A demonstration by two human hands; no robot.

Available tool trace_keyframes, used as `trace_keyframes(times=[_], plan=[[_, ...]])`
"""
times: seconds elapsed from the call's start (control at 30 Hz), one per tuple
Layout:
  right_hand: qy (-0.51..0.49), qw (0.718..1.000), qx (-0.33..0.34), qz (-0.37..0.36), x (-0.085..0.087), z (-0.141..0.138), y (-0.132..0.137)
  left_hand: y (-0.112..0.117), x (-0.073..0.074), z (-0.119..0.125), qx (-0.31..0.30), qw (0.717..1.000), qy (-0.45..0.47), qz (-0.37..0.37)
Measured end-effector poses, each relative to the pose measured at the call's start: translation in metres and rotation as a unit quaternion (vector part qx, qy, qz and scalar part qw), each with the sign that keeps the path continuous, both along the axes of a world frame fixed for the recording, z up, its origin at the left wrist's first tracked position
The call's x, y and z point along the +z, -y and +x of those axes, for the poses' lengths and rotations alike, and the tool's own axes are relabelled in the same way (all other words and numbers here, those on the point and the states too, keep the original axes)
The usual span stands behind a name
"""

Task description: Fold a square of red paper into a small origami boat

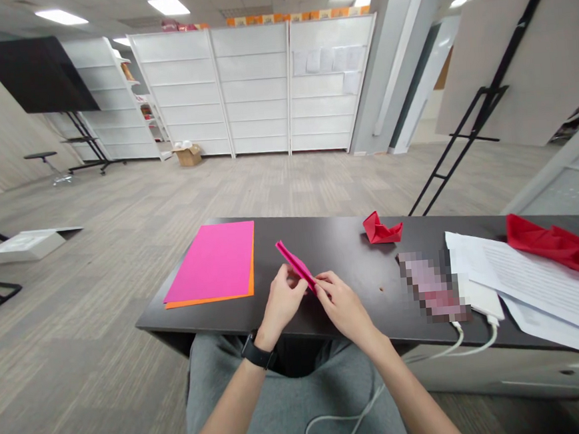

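Note:
A folded piece of pink paper is held upright and tilted over the dark table, its layers slightly apart at the far end. My left hand pinches its near part from the left, thumb toward the paper. From the right, my right hand grips the near corner between thumb and fingers. Parts of the paper are hidden behind my fingers. Left of my hands lies a stack of flat sheets, a pink sheet on top with an orange sheet showing beneath.
On the dark table, a small red paper boat stands at the back right. Further right are a blurred-out object, a white power bank with cables, printed papers and a larger red paper boat. A cable crosses my lap.

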State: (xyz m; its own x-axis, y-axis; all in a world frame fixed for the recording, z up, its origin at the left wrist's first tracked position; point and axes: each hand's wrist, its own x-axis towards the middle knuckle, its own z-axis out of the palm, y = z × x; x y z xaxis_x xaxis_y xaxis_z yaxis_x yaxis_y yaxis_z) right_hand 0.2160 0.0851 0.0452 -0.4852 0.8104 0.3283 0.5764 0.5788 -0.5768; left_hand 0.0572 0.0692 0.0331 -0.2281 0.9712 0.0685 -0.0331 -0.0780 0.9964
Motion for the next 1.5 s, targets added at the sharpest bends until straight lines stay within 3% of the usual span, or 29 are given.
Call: trace_keyframes(times=[0.17,0.33,0.6,0.8,0.93,1.13,1.5], plan=[[0.056,0.995,-0.023,0.08,-0.012,-0.003,0.003,0.004,-0.004,0.002,0.025,0.998,-0.063,-0.005],[0.042,0.993,-0.023,0.111,-0.017,-0.005,0.008,0.007,-0.008,0.004,0.062,0.994,-0.094,-0.017],[0.001,0.994,-0.032,0.108,-0.017,0.006,0.01,0.011,-0.011,-0.003,0.07,0.997,-0.026,-0.027],[0.041,0.995,0.022,0.093,-0.021,0.017,0.007,0.011,-0.022,-0.018,0.111,0.993,0.005,-0.023],[0.066,0.992,0.047,0.094,-0.025,0.025,0.008,0.013,-0.028,-0.036,0.109,0.993,-0.051,-0.004],[0.031,0.994,-0.044,0.097,-0.037,0.042,0.002,0.012,-0.03,-0.058,0.097,0.982,-0.162,0.022],[0.03,0.995,-0.022,0.091,-0.035,0.034,-0.011,0.013,-0.035,-0.059,0.083,0.987,-0.123,0.066]])
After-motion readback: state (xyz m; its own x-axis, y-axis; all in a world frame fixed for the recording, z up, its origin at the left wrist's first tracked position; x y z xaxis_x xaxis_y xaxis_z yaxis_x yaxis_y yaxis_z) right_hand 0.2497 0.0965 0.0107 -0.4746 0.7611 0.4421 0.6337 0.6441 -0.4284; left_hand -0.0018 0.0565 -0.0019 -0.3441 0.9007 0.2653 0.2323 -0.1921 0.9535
